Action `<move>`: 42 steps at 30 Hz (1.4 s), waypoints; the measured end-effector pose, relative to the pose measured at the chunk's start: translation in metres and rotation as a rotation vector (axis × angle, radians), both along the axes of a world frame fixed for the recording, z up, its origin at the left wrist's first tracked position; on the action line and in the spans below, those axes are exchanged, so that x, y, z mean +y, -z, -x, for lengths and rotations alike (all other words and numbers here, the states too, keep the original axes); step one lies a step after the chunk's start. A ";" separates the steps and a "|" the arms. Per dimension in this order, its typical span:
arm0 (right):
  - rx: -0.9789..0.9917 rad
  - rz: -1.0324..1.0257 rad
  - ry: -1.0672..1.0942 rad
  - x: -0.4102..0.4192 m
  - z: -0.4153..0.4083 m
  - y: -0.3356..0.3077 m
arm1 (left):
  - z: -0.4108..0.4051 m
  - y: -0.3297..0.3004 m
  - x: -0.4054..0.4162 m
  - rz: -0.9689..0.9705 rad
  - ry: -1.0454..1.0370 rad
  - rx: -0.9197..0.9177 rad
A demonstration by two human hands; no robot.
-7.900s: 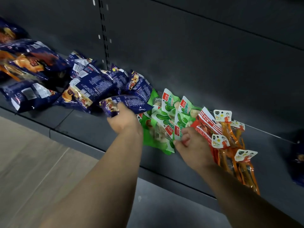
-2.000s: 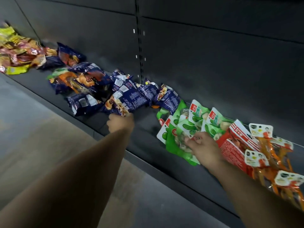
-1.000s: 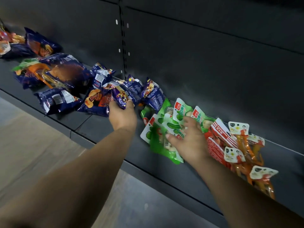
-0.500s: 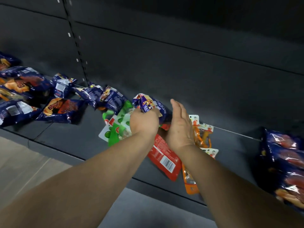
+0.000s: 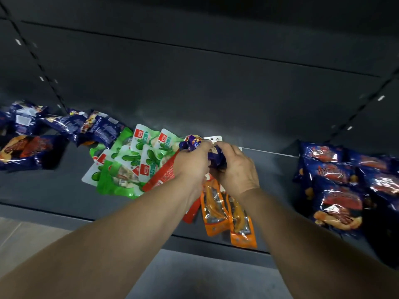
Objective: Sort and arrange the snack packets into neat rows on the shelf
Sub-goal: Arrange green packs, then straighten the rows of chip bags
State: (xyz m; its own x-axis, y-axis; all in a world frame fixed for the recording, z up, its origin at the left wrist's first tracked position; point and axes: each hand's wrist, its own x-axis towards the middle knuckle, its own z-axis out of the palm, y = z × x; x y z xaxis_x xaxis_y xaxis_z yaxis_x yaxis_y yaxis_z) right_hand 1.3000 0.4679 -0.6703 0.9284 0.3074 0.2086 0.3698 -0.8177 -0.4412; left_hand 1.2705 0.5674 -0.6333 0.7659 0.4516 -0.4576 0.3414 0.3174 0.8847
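Both hands hold one small purple snack packet above the middle of the dark shelf. My left hand grips its left end and my right hand curls round its right end. Under the hands lie green packets, a red packet and orange packets, partly hidden by my wrists. A loose heap of dark blue packets lies to the left.
A stack of dark blue packets stands at the right of the shelf. The shelf's front edge runs below the packets, with the floor beneath. A dark back panel rises behind.
My left hand carried the purple packet from the blue heap rightward over the green and red packets. My right hand left the green packets and now grips the purple packet too.
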 end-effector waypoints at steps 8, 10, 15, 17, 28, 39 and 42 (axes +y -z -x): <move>0.342 -0.505 0.257 -0.053 -0.014 -0.001 | -0.015 0.035 0.006 -0.403 0.022 -0.092; 0.470 -0.652 0.263 -0.061 -0.016 0.002 | -0.019 0.047 0.016 -0.462 0.022 -0.063; 0.708 -0.708 0.201 -0.077 -0.015 0.003 | -0.017 0.065 0.021 -0.329 0.165 0.016; 0.834 -0.703 0.194 -0.082 -0.016 0.003 | -0.015 0.068 0.020 -0.223 0.226 -0.016; 1.027 -0.646 0.179 -0.097 -0.005 0.010 | -0.019 0.063 -0.005 -0.159 0.404 -0.160; 0.983 -0.745 0.178 -0.092 -0.004 0.008 | -0.030 0.040 -0.010 0.291 0.071 -0.157; 0.975 -0.755 0.170 -0.091 -0.005 0.008 | -0.032 0.040 -0.009 0.360 0.073 -0.152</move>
State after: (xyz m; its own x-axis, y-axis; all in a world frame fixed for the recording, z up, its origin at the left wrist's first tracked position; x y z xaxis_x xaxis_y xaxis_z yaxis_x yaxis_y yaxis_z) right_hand 1.3050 0.3774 -0.6788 0.8114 0.2714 -0.5177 -0.4616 -0.2459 -0.8523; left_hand 1.3028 0.5585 -0.6730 0.8613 0.2245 -0.4559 0.2488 0.5959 0.7635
